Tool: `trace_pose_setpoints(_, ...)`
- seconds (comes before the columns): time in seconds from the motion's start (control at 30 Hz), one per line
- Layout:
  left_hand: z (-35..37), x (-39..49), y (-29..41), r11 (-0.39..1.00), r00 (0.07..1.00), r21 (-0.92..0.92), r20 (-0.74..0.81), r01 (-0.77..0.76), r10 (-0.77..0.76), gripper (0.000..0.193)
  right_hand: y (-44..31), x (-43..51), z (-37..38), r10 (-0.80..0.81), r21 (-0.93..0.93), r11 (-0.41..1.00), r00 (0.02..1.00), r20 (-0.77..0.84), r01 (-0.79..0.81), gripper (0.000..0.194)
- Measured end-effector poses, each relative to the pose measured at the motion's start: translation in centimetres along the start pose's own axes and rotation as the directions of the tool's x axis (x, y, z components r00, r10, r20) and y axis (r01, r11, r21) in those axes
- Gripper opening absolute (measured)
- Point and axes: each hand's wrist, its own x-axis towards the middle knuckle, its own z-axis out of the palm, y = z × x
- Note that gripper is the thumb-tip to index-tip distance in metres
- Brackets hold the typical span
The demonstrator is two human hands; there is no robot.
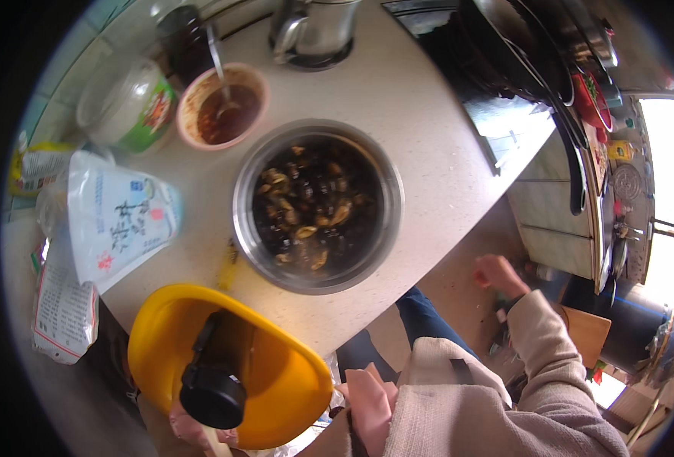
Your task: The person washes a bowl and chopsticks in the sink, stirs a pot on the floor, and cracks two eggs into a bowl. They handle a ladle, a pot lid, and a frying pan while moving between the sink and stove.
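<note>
My right hand [500, 274] hangs blurred over the floor, beyond the counter edge, fingers curled and nothing visible in it. I cannot see my left hand. On the counter before me stands a round steel basin [394, 228] holding dark, glistening food with yellowish-brown pieces [308, 211]. Behind it to the left is a pink bowl [185, 123] of red chilli sauce, a metal spoon [217, 60] standing in it. A yellow plastic vessel [297, 394] tilts at the counter's near corner. Inside its outline lies a black cylindrical object [214, 388]; its kind is unclear.
A clear plastic jar [117, 108], a white-blue pouch [123, 223] and a yellow packet [43, 165] line the left side. At the back stands a steel jug [323, 34]. A black pan [520, 51] sits over the stove, its handle [574, 171] jutting beyond the counter.
</note>
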Motion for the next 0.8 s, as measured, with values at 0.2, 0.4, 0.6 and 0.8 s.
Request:
trace_pose_setpoints(0.2,-2.1,-6.7,1.0,0.995,0.995,0.026,-0.028,0.099,-0.098,0.012,5.4,1.1,-14.3,0.329,0.426,0.895,0.841,-0.429,-0.132,0.039)
trace_pose_setpoints(0.4,-3.7,-15.0,6.3,0.985,0.983,-0.005,-0.067,0.17,-0.17,0.014,5.8,8.6,-28.1,-0.271,-0.367,0.93,0.618,-0.738,-0.03,0.034)
trace_pose_setpoints(0.6,-2.9,-28.7,14.3,0.95,0.951,-0.128,-0.093,0.283,-0.296,0.016,2.7,15.8,-37.1,-0.194,-0.364,0.922,0.661,-0.725,-0.129,0.037)
trace_pose_setpoints(0.8,1.7,-43.7,22.3,0.895,0.912,-0.224,-0.054,0.386,-0.407,0.018,3.5,18.5,-41.4,-0.462,-0.74,0.673,0.784,-0.414,0.005,0.025)
